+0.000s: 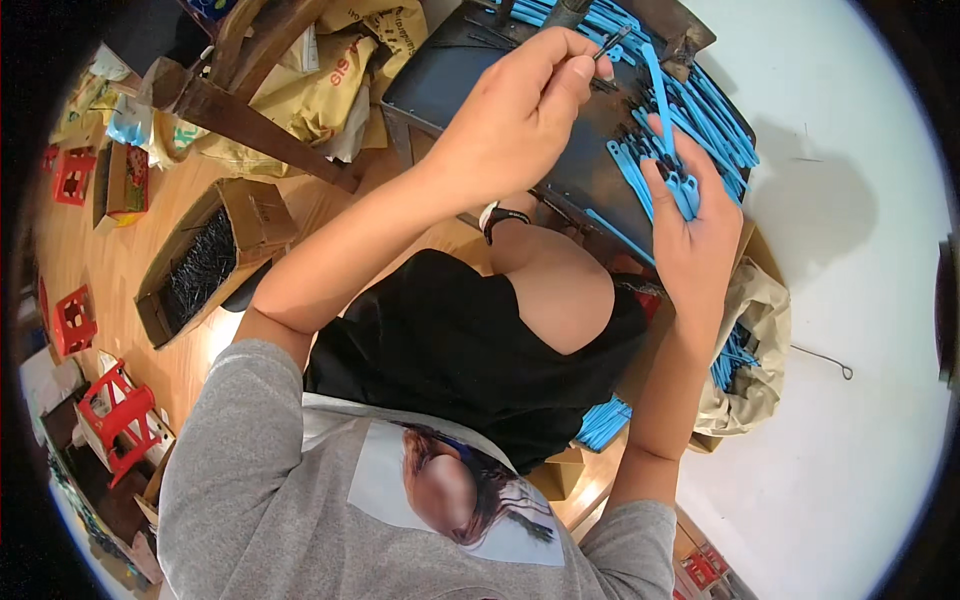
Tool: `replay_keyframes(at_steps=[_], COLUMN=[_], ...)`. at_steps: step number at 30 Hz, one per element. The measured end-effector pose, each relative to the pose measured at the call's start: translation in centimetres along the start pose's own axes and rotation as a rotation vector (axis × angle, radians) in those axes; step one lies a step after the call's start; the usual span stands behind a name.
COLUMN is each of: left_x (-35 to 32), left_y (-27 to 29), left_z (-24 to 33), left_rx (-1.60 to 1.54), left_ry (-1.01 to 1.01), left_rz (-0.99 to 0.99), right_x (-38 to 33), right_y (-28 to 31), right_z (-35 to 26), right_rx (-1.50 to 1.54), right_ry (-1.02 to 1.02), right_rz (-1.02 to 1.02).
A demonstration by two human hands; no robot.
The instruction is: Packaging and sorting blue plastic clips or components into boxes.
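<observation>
Loosely bunched, perhaps so they stay together, a few blue strips (688,196) lie within the right hand (697,232) above the bench (430,92); the left hand (525,115) pinches a thin black piece (618,38), seemingly for fine control. Loose strips (722,115) crowd the bench's right side, and a dark post (570,10) stands close beyond the left hand, probably limiting its room.

Large red letters (345,68) stand on the crumpled yellow sack (295,112) at the upper left, with smaller dark print (405,22) running near its upper right edge. A green printed mark (184,134) shows on a whitish bag (165,128) farther left, too small to read.
</observation>
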State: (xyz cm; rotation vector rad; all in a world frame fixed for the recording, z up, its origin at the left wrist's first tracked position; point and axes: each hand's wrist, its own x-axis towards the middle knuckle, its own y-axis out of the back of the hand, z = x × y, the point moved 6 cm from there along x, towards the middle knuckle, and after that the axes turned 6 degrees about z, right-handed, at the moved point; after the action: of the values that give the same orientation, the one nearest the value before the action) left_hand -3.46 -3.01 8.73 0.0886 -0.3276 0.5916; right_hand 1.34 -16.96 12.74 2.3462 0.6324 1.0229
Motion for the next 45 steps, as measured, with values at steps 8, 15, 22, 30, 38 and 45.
replay_keyframes(at_steps=[8,15,22,30,38,45], left_x=[1.6,4.6,4.8,4.8,5.2,2.4], left_y=[-0.8,-0.4,-1.0,-1.3,-1.1,-2.4], left_z=[0.0,1.0,0.5,0.3,-0.1,-2.4], left_rx=[-0.077,0.130,0.072,0.003,0.165,0.011], left_ry=[-0.218,-0.333,-0.305,-0.295,-0.297,-0.292], left_rz=[0.086,-0.111,-0.176,-0.200,-0.186,-0.064], right_x=[-0.8,-0.1,0.7,1.4,1.6,1.9], right_y=[0.7,0.5,0.4,1.1,1.4,1.5], right_z=[1.4,2.5,2.9,2.9,3.7,3.6], right_rx=[-0.118,-0.061,-0.048,-0.023,0.011,-0.107], right_ry=[-0.136,-0.051,-0.013,0.075,0.021,-0.125], right_rz=[-0.023,0.008,0.022,-0.014,-0.042,-0.140])
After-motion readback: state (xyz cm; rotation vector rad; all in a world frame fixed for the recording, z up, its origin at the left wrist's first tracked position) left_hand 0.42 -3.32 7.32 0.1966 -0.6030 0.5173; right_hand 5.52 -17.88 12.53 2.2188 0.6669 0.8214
